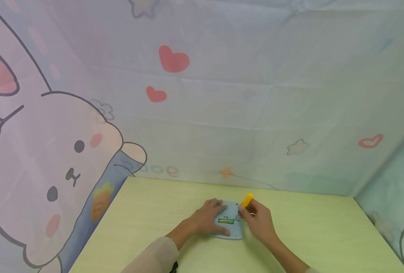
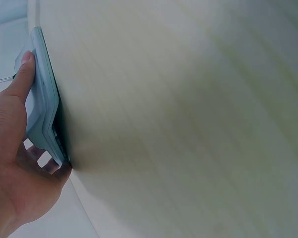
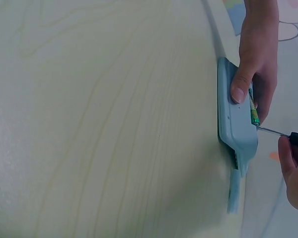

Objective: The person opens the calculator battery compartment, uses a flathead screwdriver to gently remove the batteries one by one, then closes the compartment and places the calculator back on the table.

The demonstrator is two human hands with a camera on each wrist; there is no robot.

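A light blue plastic device [image 1: 235,232] lies on the table with an open battery slot facing up. One green battery [image 1: 226,221] sits in that slot. My left hand [image 1: 205,219] grips the device from its left side; in the left wrist view the thumb [image 2: 26,74] lies along its upper face and the other fingers curl at the edge. A screwdriver with a yellow handle [image 1: 247,200] is held by my right hand [image 1: 260,223]. In the right wrist view, its thin metal shaft [image 3: 272,131] reaches to the end of the battery.
The pale wood-grain table [image 1: 311,227] runs out on both sides of the hands. Behind it hangs a printed cloth [image 1: 222,125] with hearts, stars and a large rabbit. A narrow light blue piece [image 3: 233,191] shows beyond the device in the right wrist view.
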